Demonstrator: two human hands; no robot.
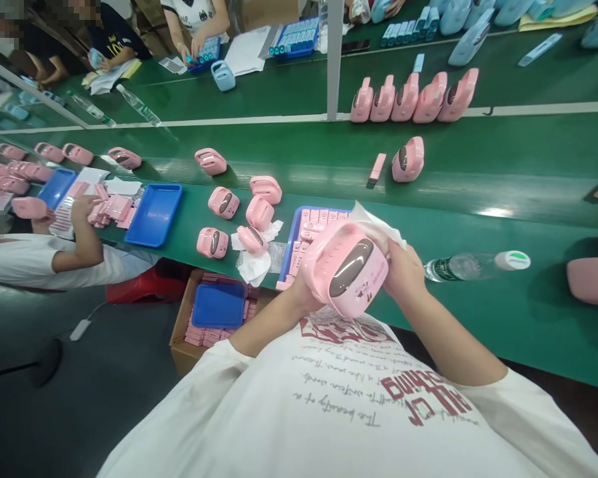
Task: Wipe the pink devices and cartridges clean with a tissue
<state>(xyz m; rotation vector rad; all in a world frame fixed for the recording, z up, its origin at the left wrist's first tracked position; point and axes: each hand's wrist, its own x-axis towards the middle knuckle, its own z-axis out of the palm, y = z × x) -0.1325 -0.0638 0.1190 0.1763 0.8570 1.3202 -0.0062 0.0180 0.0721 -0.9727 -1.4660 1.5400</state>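
A pink rounded device (pixel 329 265) with a dark oval window is held up in front of my chest. My left hand (pixel 306 295) grips it from the left and below, its fingers mostly hidden behind the device. A white cloth or tissue (pixel 376 226) is pinched in my right hand (pixel 403 272), against the device's upper right side. Behind the device, a blue tray (pixel 292 242) holds several small pink pieces. Crumpled white tissues (pixel 254 267) lie left of that tray, a pink device (pixel 252 239) on them.
A plastic bottle (pixel 466 267) lies at the right. More pink devices (pixel 407 159) stand on the green bench (pixel 289 146). An open carton (pixel 183 345) is below the table edge. Another person's arm (pixel 84 239) works at the left beside a blue tray (pixel 154 216).
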